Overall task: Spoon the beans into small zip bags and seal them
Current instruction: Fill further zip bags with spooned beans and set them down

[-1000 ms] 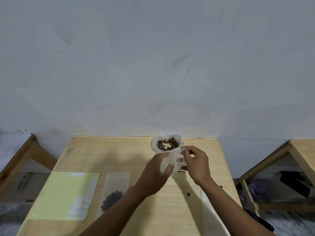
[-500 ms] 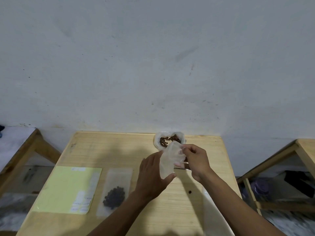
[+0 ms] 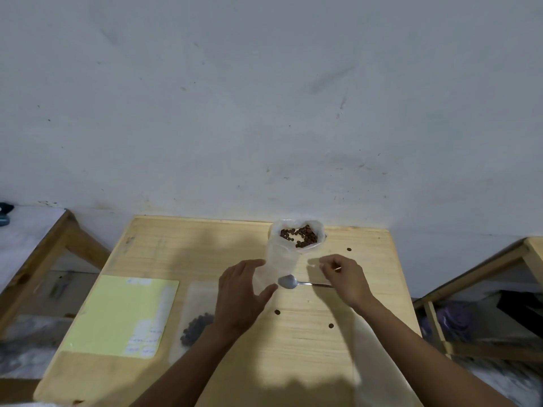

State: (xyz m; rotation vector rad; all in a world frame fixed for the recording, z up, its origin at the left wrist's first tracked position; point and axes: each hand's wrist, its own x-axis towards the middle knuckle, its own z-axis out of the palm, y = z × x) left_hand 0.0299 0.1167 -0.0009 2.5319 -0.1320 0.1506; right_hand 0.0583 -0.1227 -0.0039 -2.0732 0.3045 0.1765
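Where the wooden counter (image 3: 308,342) meets the wall, a white plastic bag (image 3: 296,236) stands with its mouth rolled open, and brown beans (image 3: 301,235) lie in a loose layer inside it. Just in front of it, one small clear zip bag (image 3: 279,264) is held upright; no beans show through it. A second small zip bag (image 3: 195,321) lies flat on the counter, nearer the person, with a dark heap of beans at its lower end. That makes two small bags and one large one. Three stray beans lie singly on the bare wood. One metal spoon (image 3: 293,282) rests on the counter, bowl toward the upright bag, handle running under the right hand. One pale yellow sheet (image 3: 117,315) with small white labels lies at the left.

The left hand (image 3: 241,298) pinches the upright bag between thumb and fingers. The right hand (image 3: 345,277) hovers over the spoon handle, fingers loosely curled, touching nothing that can be seen.
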